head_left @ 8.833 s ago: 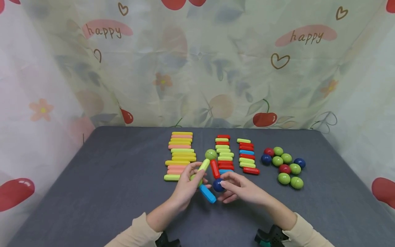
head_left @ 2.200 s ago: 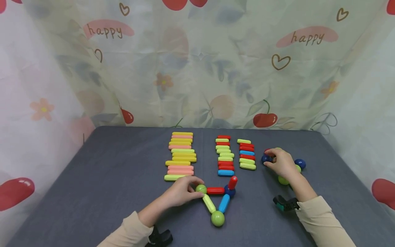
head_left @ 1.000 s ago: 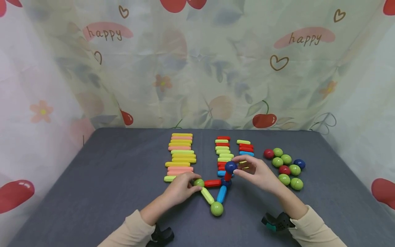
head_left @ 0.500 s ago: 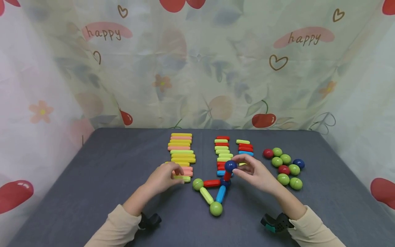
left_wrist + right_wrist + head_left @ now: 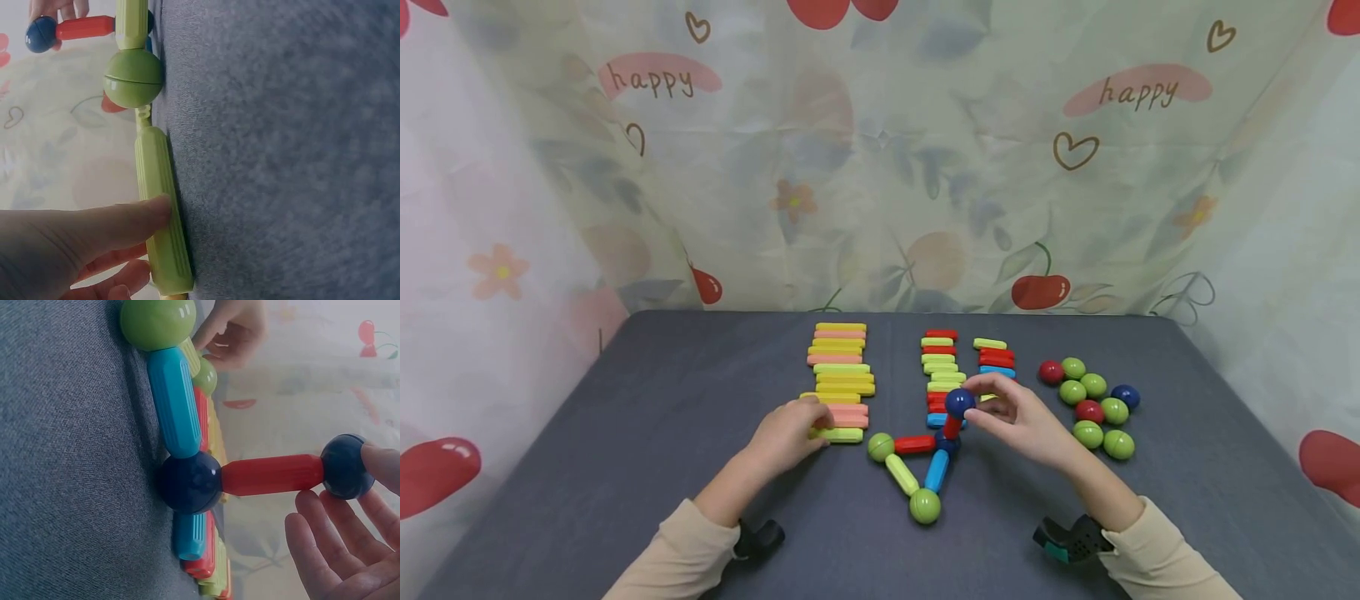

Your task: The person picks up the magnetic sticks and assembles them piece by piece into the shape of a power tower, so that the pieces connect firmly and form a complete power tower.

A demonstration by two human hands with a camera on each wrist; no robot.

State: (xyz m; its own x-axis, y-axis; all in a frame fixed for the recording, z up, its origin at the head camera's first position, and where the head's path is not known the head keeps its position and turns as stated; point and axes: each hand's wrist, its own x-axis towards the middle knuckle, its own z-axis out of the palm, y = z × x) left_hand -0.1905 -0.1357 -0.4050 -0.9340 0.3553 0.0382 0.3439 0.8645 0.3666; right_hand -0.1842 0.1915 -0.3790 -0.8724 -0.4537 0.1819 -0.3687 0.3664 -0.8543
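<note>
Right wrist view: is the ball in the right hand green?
No, the right hand pinches a dark blue ball atop a red stick.

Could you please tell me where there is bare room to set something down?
Widest is the dark tablecloth left of the left hand and long-stick column. Another patch lies right of the loose balls. The middle is crowded: stick-and-ball triangle, right hand, short-stick columns.

– What faces you beyond the grey, cloth-covered table (image 5: 587, 483)?
– You have a pale curtain (image 5: 880, 158), printed with "happy" on two pink patches (image 5: 660, 75), brown outlined hearts (image 5: 1076, 151) and red cherries (image 5: 1041, 292).
– And at your sides?
– An orange flower (image 5: 499, 272) print on your left; on your right, thin grey loops (image 5: 1186, 296) near the table's far corner, cord or print you can't tell.
</note>
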